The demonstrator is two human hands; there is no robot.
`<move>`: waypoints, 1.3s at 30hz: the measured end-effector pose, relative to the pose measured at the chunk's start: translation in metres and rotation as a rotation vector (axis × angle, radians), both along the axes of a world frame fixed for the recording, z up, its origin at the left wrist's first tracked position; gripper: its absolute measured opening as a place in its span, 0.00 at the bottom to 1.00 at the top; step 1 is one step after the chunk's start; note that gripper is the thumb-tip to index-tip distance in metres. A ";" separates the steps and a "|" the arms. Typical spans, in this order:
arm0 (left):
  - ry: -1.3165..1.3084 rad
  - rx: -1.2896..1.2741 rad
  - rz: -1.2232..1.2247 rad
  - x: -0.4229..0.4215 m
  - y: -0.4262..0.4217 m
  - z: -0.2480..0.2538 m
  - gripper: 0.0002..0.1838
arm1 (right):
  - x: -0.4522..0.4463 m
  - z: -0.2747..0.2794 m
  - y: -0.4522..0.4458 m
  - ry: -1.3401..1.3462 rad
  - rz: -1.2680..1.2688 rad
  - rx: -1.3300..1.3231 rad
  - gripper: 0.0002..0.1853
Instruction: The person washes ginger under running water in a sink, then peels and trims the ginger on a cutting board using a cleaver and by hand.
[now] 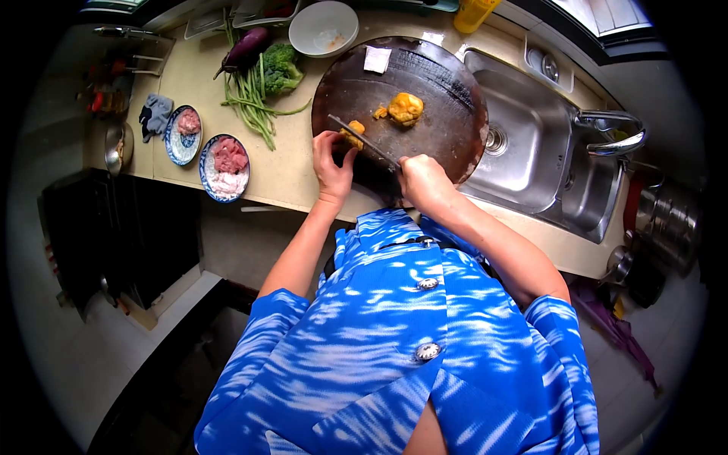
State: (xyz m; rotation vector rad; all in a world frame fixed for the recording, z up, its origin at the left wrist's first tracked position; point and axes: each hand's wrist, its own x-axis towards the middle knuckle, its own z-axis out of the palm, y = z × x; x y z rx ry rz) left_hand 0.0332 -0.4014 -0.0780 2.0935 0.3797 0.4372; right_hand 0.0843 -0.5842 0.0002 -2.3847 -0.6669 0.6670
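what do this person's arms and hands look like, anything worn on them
The left hand and right hand are bare, with no gloves or watch showing. The left sleeve and right sleeve are loose, bright blue with wavy white streaks, and end near the elbows.

here's the knife (368,143) in my right hand (425,180), its blade showing nearly edge-on as a thin dark strip, slanting away from me toward the left. it's crossing over a small orange-yellow piece (356,126), pinched in my left hand (334,165); whether the edge is biting in, i can't tell. and over here, well onto the round board (444,140), sits a bigger orange-yellow lump (406,109), rounded and glossy, with small bits (380,112) just left of it. the board lies flat, dark brown and scuffed.
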 end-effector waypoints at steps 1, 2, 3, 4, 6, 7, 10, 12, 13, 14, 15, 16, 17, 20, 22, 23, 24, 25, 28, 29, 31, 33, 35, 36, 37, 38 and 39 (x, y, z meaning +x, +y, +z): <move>-0.043 0.077 -0.010 0.001 -0.001 -0.001 0.18 | -0.001 -0.003 0.000 -0.021 0.056 -0.053 0.05; -0.085 0.156 -0.019 0.002 -0.002 -0.001 0.18 | -0.001 -0.006 0.000 -0.023 0.058 -0.054 0.05; -0.132 0.234 -0.036 0.004 -0.003 0.003 0.19 | 0.001 -0.008 0.000 -0.037 0.094 -0.072 0.05; -0.131 0.233 -0.035 0.004 -0.001 0.002 0.19 | 0.001 -0.009 0.000 -0.050 0.129 -0.090 0.06; -0.165 0.356 -0.133 0.005 0.003 -0.002 0.18 | 0.000 -0.006 -0.001 -0.056 0.150 -0.091 0.05; -0.164 0.352 -0.133 0.005 0.004 -0.002 0.18 | 0.001 -0.002 -0.001 -0.065 0.168 -0.089 0.05; -0.080 0.294 -0.141 0.002 0.006 -0.003 0.16 | -0.003 0.010 0.003 -0.071 0.172 -0.126 0.05; -0.142 0.304 -0.162 0.004 0.008 -0.004 0.16 | -0.006 0.011 0.005 -0.100 0.160 -0.113 0.05; -0.140 0.304 -0.158 0.004 0.008 -0.005 0.16 | -0.007 0.011 0.007 -0.128 0.147 -0.096 0.05; -0.153 0.283 -0.165 0.004 0.009 -0.006 0.16 | -0.009 0.012 0.008 -0.125 0.152 -0.095 0.05; -0.166 0.260 -0.173 0.004 0.009 -0.004 0.17 | -0.011 0.012 0.009 -0.118 0.141 -0.116 0.05; -0.164 0.260 -0.168 0.006 0.009 -0.002 0.17 | -0.010 0.012 0.009 -0.112 0.130 -0.136 0.06; -0.148 0.250 -0.172 0.007 0.009 0.000 0.16 | -0.008 0.012 0.011 -0.110 0.135 -0.138 0.06; -0.116 0.250 -0.173 0.007 0.010 -0.004 0.16 | -0.001 0.011 0.016 -0.083 0.154 -0.160 0.06; -0.107 0.264 -0.170 0.008 0.012 -0.007 0.16 | 0.006 0.008 0.028 -0.089 0.178 -0.155 0.07; -0.093 0.221 -0.162 0.008 0.012 -0.007 0.16 | 0.009 0.006 0.036 -0.086 0.161 -0.157 0.07; -0.079 0.180 -0.152 0.008 0.013 -0.008 0.16 | 0.011 0.001 0.045 -0.088 0.165 -0.157 0.07; -0.082 0.183 -0.147 0.006 0.016 -0.012 0.16 | 0.011 -0.004 0.055 -0.112 0.172 -0.129 0.07; -0.011 0.147 -0.234 0.003 0.023 -0.018 0.17 | 0.019 -0.007 0.079 -0.143 0.206 -0.087 0.08; -0.055 0.157 -0.222 0.003 0.021 -0.019 0.18 | 0.020 -0.011 0.085 -0.169 0.201 -0.065 0.08; -0.126 0.206 -0.199 0.003 0.017 -0.018 0.20 | 0.023 -0.011 0.089 -0.164 0.207 -0.102 0.08; -0.123 0.211 -0.203 0.003 0.016 -0.014 0.21 | 0.020 -0.012 0.077 -0.159 0.206 -0.135 0.08; -0.076 0.181 -0.220 0.001 0.016 -0.011 0.22 | 0.019 -0.004 0.060 -0.103 0.248 -0.243 0.09; -0.078 0.179 -0.212 0.000 0.017 -0.010 0.22 | 0.016 -0.007 0.048 -0.102 0.237 -0.275 0.09; -0.087 0.207 -0.212 0.002 0.017 -0.010 0.21 | 0.015 -0.004 0.037 -0.089 0.244 -0.303 0.09; -0.096 0.237 -0.212 0.004 0.018 -0.010 0.21 | 0.015 -0.002 0.030 -0.076 0.249 -0.330 0.09; -0.116 0.207 -0.222 0.004 0.018 -0.011 0.20 | 0.015 -0.001 0.031 -0.081 0.253 -0.331 0.09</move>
